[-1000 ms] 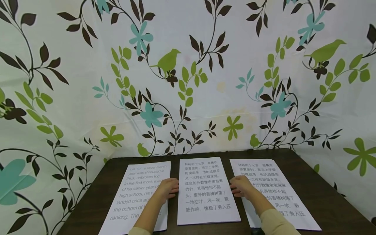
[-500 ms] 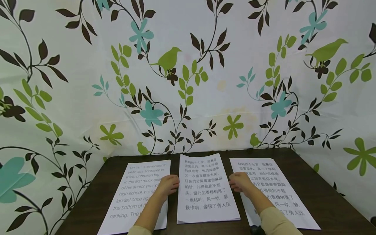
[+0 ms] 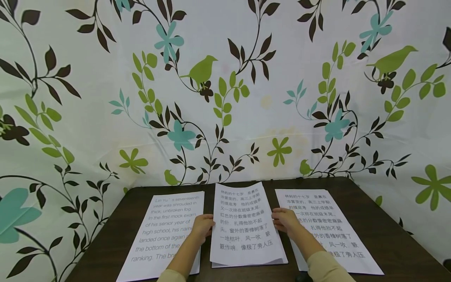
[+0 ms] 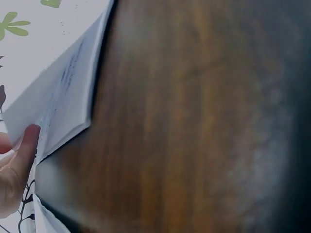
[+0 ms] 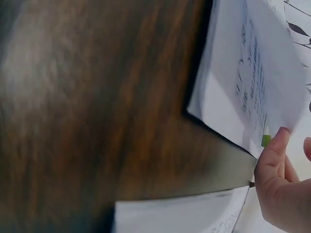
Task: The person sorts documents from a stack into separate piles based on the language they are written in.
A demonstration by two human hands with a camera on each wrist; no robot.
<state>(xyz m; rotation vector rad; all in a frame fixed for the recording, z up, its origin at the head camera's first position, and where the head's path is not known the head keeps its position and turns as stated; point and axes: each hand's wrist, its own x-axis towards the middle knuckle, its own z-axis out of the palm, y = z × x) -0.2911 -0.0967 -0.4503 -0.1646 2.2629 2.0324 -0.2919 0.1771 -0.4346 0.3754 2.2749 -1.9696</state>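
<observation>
Now at lower centre | my left hand (image 3: 202, 227) and right hand (image 3: 283, 220) pinch the middle sheet stack (image 3: 243, 225) by its side edges, fingers curled | top sheets lifting off the table (image 3: 394, 235), I judge; bottom sheets still flat | left sheet (image 3: 162, 231), right sheet (image 3: 327, 219) untouched

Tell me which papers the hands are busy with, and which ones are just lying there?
In use:
- middle sheet, lifted at its side edges
- left hand, holding its left edge
- right hand, holding its right edge

Just lying about:
- English sheet, flat on the left
- right sheet, flat
- more paper under the middle sheet
- table
</observation>
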